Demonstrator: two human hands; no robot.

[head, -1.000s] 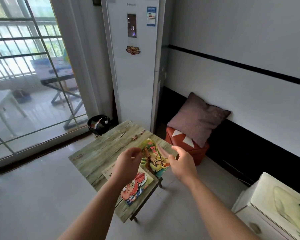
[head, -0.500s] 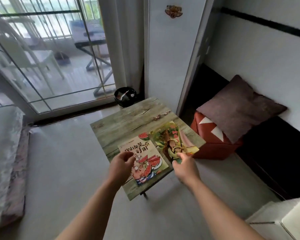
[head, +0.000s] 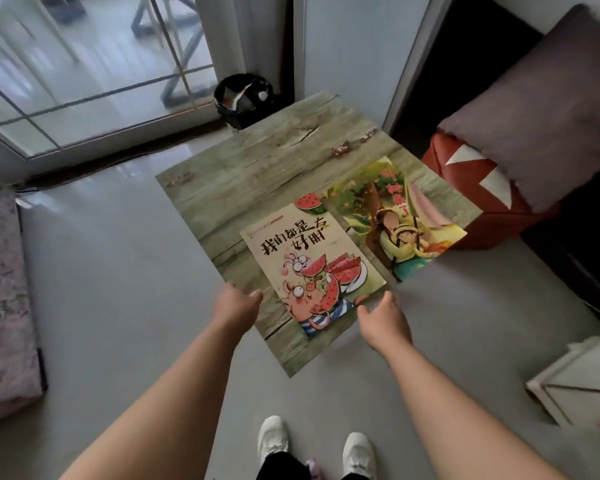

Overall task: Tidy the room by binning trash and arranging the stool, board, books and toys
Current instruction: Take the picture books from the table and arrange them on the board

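Observation:
Two picture books lie side by side on the low wood-print table (head: pixel 257 168). The cream watermelon book (head: pixel 312 265) is on the left, the green book (head: pixel 392 220) on the right, its corner past the table edge. My left hand (head: pixel 234 306) hovers at the near-left of the watermelon book, fingers curled, holding nothing. My right hand (head: pixel 383 318) sits off the book's near-right corner, fingers loosely apart and empty. Neither hand clearly touches a book.
A black trash bin (head: pixel 245 97) with rubbish stands behind the table by the glass door. A red stool (head: pixel 471 188) with a grey-purple cushion (head: pixel 548 109) sits to the right. A white cabinet (head: pixel 582 382) is at lower right, a mat (head: pixel 4 306) at left.
My right hand let go of the green book, which now lies flat beside the watermelon book. Both hands drew back to the table's near edge, and the view tilted downward.

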